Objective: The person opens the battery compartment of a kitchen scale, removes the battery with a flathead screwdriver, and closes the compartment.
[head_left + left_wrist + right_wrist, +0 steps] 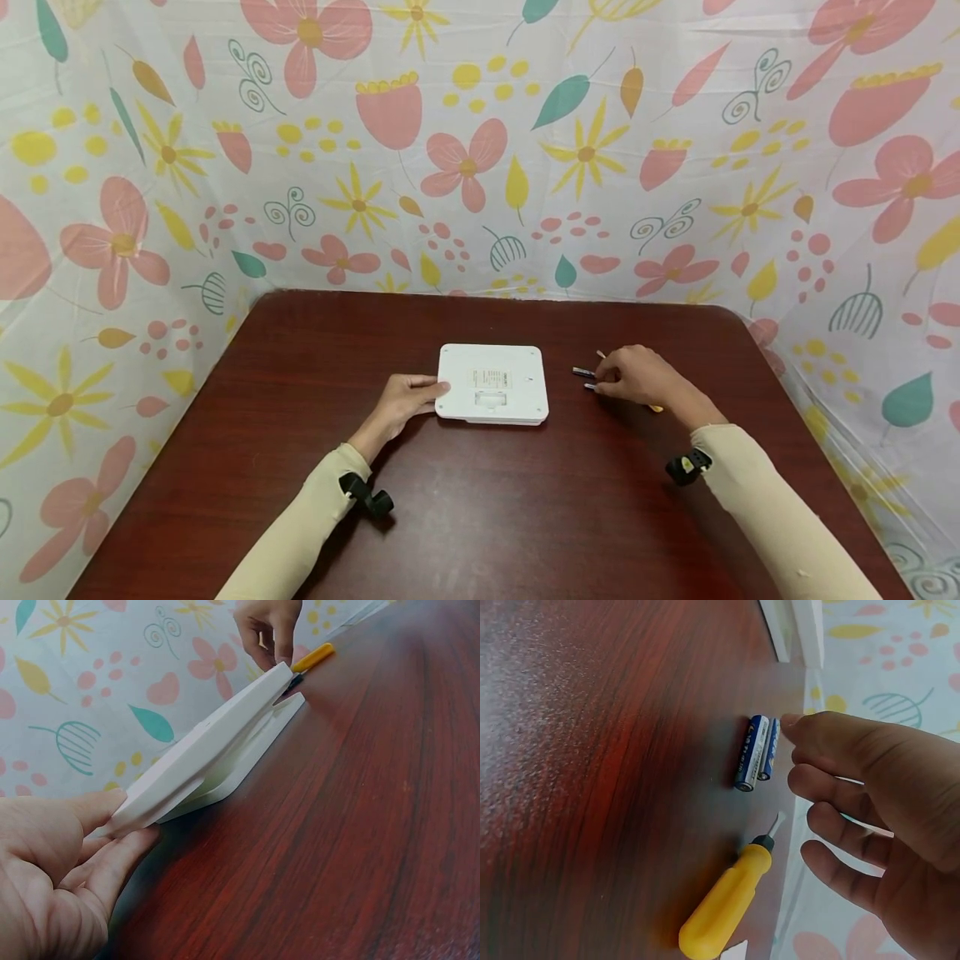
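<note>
A flat white device [491,383] lies underside up at the table's middle, with a label and a small recess showing. My left hand [420,392] pinches its left edge, thumb [90,810] on top and fingers [112,862] underneath, so that edge of the device [217,742] is tilted slightly up. Right of the device lie two blue batteries [751,752] side by side and a yellow-handled screwdriver [727,907]. My right hand [817,772] hovers over them with its fingers loosely curled. Its index fingertip [789,724] touches the end of one battery. The hand [611,379] hides most of the screwdriver in the head view.
The dark red wooden table [480,517] is walled on three sides by a flowered cloth [480,167]. Its rounded right edge [795,392] runs close to my right hand. Bare wood stretches in front of the device.
</note>
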A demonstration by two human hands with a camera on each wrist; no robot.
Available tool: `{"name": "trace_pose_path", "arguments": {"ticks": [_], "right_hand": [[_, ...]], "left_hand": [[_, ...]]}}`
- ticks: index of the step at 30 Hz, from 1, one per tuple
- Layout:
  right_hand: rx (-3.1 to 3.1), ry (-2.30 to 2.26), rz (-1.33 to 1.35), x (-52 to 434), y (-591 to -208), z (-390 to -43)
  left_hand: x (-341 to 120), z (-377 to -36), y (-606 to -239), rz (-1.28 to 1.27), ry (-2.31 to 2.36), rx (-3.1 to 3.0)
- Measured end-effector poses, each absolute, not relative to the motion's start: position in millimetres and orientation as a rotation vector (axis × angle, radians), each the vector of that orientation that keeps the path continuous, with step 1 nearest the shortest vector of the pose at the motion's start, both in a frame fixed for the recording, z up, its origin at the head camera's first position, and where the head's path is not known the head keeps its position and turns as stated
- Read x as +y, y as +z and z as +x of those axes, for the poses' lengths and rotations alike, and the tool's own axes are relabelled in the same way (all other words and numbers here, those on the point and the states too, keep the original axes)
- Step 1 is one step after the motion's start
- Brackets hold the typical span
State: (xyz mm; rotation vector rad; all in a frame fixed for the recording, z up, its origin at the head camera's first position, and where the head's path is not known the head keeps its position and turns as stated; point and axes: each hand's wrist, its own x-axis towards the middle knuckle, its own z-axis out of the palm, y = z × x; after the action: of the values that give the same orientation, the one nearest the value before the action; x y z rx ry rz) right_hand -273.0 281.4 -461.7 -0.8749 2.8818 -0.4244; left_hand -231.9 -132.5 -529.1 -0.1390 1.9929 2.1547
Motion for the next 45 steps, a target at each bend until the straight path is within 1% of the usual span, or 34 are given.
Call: {"name": "trace_pose_path", "arguments": {"ticks": [9,20,26,32,38,45], "right_hand": [[2.978,-0.530,-0.916,292.9,-457.6,-264.3],[3.072,-0.679,-0.790,320.4,-443.3,-260.4],[3.146,-0.720,-0.600,341.0,-443.8,-267.2],[3.144,-0.686,-0.396,360.8,-453.9,-276.9],[3.090,-0.646,-0.262,375.1,-465.5,-281.4],[3.067,-0.631,-0.152,380.5,-475.0,-284.1]], "left_hand": [[-132.8,-230.6,-529.6,-0.153,2.152,1.995],[-134.9,-230.3,-530.6,-0.158,2.162,1.986],[-135.3,-232.0,-531.8,-0.147,2.146,1.998],[-135.0,-231.6,-531.3,-0.146,2.131,2.010],[-133.3,-230.2,-529.0,-0.152,2.144,2.006],[-131.9,-229.4,-526.7,-0.150,2.142,2.001]]}}
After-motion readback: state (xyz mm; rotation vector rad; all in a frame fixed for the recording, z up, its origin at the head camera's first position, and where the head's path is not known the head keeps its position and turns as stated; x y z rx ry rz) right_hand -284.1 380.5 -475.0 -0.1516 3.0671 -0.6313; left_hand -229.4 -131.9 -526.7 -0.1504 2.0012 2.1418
